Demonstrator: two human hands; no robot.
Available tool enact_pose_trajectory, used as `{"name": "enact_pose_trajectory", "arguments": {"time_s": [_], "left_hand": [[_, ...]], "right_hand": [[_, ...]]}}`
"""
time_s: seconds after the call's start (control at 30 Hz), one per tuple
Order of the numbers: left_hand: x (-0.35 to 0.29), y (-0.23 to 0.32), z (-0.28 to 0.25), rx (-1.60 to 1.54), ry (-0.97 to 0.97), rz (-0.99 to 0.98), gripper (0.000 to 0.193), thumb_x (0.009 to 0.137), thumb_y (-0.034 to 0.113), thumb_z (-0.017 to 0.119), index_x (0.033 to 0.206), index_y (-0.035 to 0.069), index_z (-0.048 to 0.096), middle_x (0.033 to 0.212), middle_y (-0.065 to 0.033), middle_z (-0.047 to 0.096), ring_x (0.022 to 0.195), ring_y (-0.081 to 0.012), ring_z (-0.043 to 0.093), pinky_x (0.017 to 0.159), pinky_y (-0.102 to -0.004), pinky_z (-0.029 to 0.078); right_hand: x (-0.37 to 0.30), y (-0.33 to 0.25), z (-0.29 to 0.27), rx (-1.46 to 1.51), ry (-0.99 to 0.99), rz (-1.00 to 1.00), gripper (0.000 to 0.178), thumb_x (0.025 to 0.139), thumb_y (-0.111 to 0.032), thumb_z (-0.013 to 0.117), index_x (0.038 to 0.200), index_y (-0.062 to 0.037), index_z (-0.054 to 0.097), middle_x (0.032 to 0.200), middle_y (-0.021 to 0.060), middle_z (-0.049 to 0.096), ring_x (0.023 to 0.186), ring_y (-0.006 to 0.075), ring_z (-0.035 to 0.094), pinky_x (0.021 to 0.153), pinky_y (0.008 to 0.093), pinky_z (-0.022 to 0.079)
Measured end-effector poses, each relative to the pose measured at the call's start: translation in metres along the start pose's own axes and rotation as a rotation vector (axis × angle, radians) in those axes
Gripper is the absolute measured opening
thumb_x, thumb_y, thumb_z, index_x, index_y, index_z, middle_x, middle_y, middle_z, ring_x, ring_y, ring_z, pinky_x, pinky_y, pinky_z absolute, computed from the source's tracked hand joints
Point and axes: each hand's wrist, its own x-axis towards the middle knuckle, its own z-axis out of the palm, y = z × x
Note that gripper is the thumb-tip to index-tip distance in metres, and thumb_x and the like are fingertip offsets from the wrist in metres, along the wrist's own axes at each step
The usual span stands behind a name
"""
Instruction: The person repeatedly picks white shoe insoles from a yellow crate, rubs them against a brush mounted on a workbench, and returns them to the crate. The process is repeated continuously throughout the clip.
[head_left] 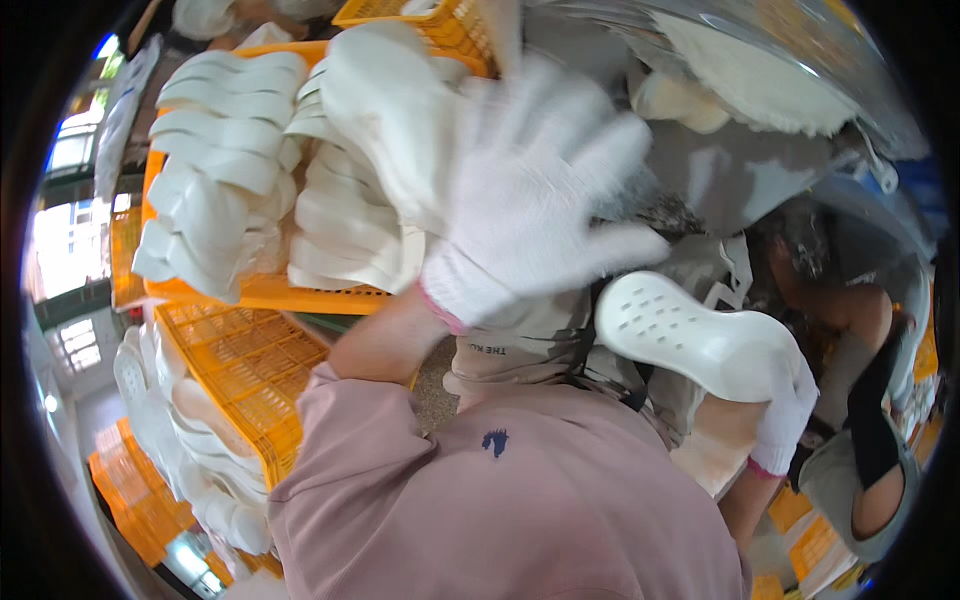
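Observation:
My left hand [540, 180], in a white knitted glove, is raised in front of me with its fingers spread and nothing seen in it. Blur softens its edges. My right hand [787, 415], gloved the same way, grips one end of a white shoe sole [680, 335] low on my right. Rows of small holes mark the sole's far end, which points up and left. Just left of my left hand, a pile of white soles [385, 110] rises in an orange crate, partly hidden by the glove. More nested white soles [225, 135] fill the crate's left side.
The orange crate [265, 292] stands at the far left. Nearer, another orange crate [235, 370] sits beside more stacked white soles [175, 430]. Grey sheeting and clear plastic [720, 170] lie at the far right. A co-worker's arm [875, 315] shows at the right edge.

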Motion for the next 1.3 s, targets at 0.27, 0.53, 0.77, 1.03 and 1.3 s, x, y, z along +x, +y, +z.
{"name": "enact_pose_trajectory", "arguments": {"time_s": [0.27, 0.53, 0.77, 1.03, 1.3], "left_hand": [[-0.075, -0.078, -0.122, 0.147, -0.167, -0.528, 0.074, 0.079, 0.028, 0.086, 0.144, 0.009, 0.055, 0.148, -0.0170, 0.055, 0.136, -0.0351, 0.054, 0.115, -0.0523, 0.042], [-0.155, -0.124, -0.128, 0.326, -0.111, -0.862, 0.095, 0.085, 0.021, 0.081, 0.163, -0.003, 0.033, 0.162, -0.0279, 0.043, 0.149, -0.0390, 0.045, 0.121, -0.0442, 0.040], [-0.145, -0.089, -0.089, 0.741, -0.142, -0.545, 0.074, 0.096, 0.027, 0.077, 0.156, -0.002, 0.046, 0.159, -0.0269, 0.048, 0.147, -0.0448, 0.046, 0.123, -0.0518, 0.037], [-0.043, 0.068, 0.103, -1.532, -0.336, -1.142, 0.046, 0.098, 0.023, 0.076, 0.133, -0.003, 0.061, 0.126, -0.0124, 0.067, 0.121, -0.0236, 0.064, 0.103, -0.0404, 0.052], [0.067, 0.128, 0.228, -1.761, -0.002, -0.990, 0.032, 0.102, 0.017, 0.068, 0.131, 0.003, 0.069, 0.120, -0.0061, 0.074, 0.105, -0.0207, 0.071, 0.095, -0.0343, 0.057]], "right_hand": [[0.004, 0.044, -0.004, -0.099, -0.035, -0.117, 0.038, 0.104, -0.013, 0.064, 0.136, 0.0090, 0.066, 0.127, 0.0137, 0.074, 0.114, 0.0178, 0.068, 0.100, 0.0322, 0.053], [0.020, 0.039, 0.034, -0.179, -0.105, -0.214, 0.039, 0.105, -0.013, 0.064, 0.138, 0.0082, 0.065, 0.129, 0.0145, 0.073, 0.117, 0.0204, 0.068, 0.103, 0.0345, 0.052], [0.012, 0.039, 0.015, -0.148, 0.056, -0.282, 0.038, 0.102, -0.012, 0.067, 0.134, 0.0084, 0.068, 0.127, 0.0147, 0.075, 0.116, 0.0195, 0.068, 0.105, 0.0341, 0.051], [-0.022, 0.008, 0.030, 0.098, 0.177, -0.191, 0.056, 0.093, -0.009, 0.072, 0.145, 0.0063, 0.060, 0.132, 0.0151, 0.072, 0.119, 0.0216, 0.068, 0.104, 0.0341, 0.054], [0.007, -0.061, 0.078, -0.018, 0.312, -0.533, 0.066, 0.102, -0.023, 0.064, 0.158, 0.0044, 0.039, 0.149, 0.0281, 0.056, 0.134, 0.0380, 0.062, 0.110, 0.0435, 0.050]]}}
